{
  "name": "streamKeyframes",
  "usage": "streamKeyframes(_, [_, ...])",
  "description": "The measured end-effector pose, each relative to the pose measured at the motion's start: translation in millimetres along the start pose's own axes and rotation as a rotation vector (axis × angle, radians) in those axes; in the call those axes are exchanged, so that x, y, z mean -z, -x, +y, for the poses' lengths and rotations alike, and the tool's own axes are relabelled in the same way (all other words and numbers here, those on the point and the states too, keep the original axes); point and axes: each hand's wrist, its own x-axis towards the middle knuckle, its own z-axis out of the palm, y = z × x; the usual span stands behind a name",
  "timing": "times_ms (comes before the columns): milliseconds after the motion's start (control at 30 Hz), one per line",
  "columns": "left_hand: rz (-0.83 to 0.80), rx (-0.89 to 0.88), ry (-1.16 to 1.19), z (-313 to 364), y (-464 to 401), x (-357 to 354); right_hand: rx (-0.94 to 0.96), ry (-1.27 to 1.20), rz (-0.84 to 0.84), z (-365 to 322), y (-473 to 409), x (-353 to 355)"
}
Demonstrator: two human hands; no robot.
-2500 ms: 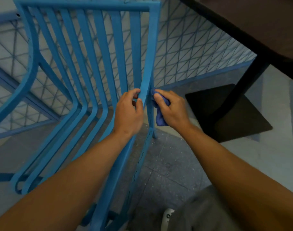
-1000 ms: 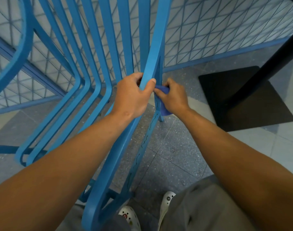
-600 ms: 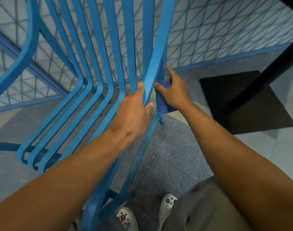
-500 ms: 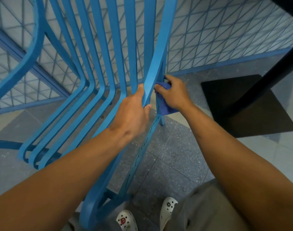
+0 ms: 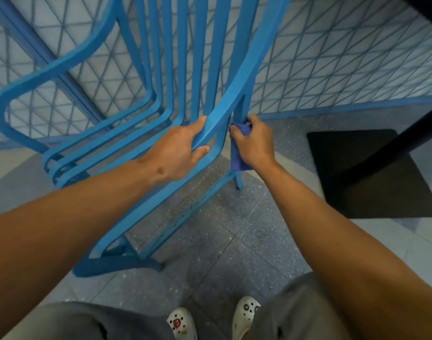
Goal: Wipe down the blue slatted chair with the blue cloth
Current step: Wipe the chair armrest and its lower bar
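Chair: the blue slatted chair (image 5: 224, 104) fills the upper centre of the frame, tilted.
Left grip: the left hand (image 5: 178, 153) is clenched round the curved frame rail, now lower than a moment ago.
Right grip: the right hand (image 5: 254, 143) grasps the blue cloth (image 5: 238, 158), pressed on the rear leg at centre.
Change: the cloth is brought slightly down the leg.
Meaning: the leg is being wiped; the slats seem not yet done.

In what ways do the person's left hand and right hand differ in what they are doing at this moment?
The left hand grips the bare outer rail of the blue slatted metal chair, thumb below and fingers over it; the right hand has its grip on the crumpled dark blue cloth. The left hand lies on the seat side of the rail; the right hand presses the cloth against the thin upright leg outside it. Both touch the same chair corner.
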Motion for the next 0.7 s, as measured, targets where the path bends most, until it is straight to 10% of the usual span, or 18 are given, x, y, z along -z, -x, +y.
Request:
streamKeyframes(533, [0.378,-0.18,-0.156,28.1,73.3,-49.3,0.059,-0.11,0.191,-15.4,-4.4,12.0])
streamKeyframes(700, [0.442,-0.248,-0.168,19.9,81.9,-72.6,-0.029,-0.013,0.018,12.2,10.6,-6.6])
